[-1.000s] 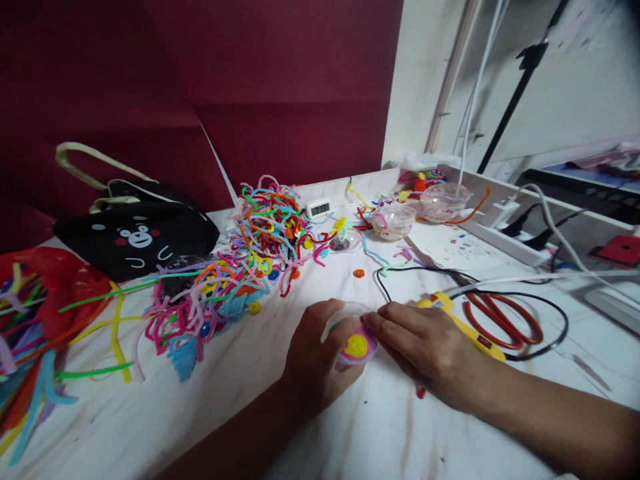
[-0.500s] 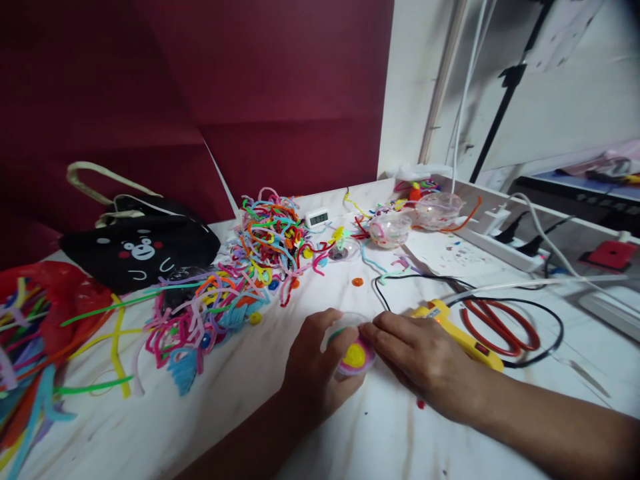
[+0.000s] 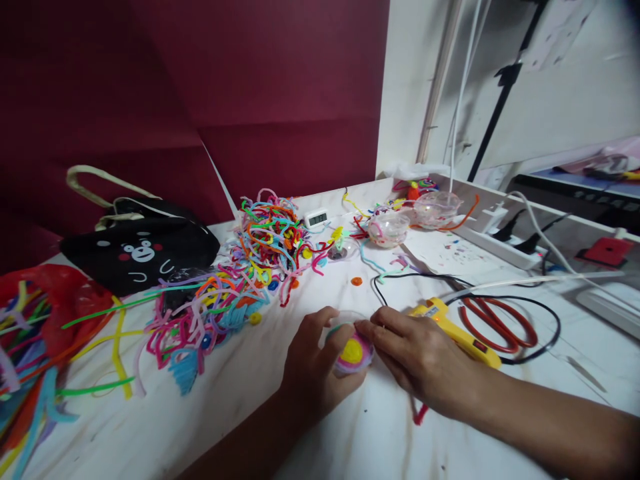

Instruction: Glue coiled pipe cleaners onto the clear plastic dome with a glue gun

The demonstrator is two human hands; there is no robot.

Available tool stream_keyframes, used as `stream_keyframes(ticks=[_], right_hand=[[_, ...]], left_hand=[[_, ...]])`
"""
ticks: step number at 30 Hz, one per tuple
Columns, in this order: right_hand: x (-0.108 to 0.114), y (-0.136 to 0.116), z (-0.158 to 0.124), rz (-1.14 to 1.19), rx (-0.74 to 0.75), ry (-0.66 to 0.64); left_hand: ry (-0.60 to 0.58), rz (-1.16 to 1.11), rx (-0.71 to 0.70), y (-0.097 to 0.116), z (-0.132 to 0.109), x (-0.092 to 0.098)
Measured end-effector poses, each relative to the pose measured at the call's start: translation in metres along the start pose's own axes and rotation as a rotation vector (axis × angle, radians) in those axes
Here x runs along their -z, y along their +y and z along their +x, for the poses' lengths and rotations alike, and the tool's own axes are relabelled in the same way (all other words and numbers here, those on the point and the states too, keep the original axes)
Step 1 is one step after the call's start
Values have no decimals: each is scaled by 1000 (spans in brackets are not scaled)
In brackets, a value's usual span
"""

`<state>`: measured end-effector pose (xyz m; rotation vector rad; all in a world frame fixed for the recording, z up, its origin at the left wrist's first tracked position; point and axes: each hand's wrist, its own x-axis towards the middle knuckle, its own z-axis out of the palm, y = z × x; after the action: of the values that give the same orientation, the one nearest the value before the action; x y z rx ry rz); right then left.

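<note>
A small clear plastic bowl (image 3: 367,361) carries a yellow round coil (image 3: 352,351) with pink-purple around it and a bit of green at the far side. My left hand (image 3: 320,363) is closed around the bowl's near and left sides, thumb and fingers on its rim. My right hand (image 3: 415,347) pinches at the bowl's right edge. From under the right palm sticks out the end of a red pipe cleaner (image 3: 420,415); its other end is hidden by the fingers. Just behind the right wrist lies a yellow hot glue gun (image 3: 465,337).
A heap of coloured pipe cleaners (image 3: 273,233) spreads to the left, by a black bag (image 3: 143,247) and a red plastic bag (image 3: 70,293). Behind are a decorated clear bowl (image 3: 389,231) and a small digital clock (image 3: 316,218). Cables and a power strip (image 3: 517,250) are at the right.
More of the red pipe cleaner shows below my right hand, its end now nearer to me. Both hands stay at the bowl, which is turned or tilted slightly.
</note>
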<state>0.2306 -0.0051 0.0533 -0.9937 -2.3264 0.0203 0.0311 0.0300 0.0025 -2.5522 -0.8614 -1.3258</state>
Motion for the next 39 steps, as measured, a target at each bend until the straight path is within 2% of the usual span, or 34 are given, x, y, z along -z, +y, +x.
stream_keyframes(ticks=[9, 15, 23, 39], right_hand=[[-2, 4, -4, 232, -145, 68], [-4, 5, -6, 166, -85, 128], [-5, 5, -8, 121, -54, 129], [-14, 2, -7, 244, -88, 191]], left_hand=[[2, -35, 124, 1, 2, 1], [9, -41, 148, 0, 3, 2], [16, -60, 192, 2, 4, 3], [32, -83, 203, 2, 9, 2]])
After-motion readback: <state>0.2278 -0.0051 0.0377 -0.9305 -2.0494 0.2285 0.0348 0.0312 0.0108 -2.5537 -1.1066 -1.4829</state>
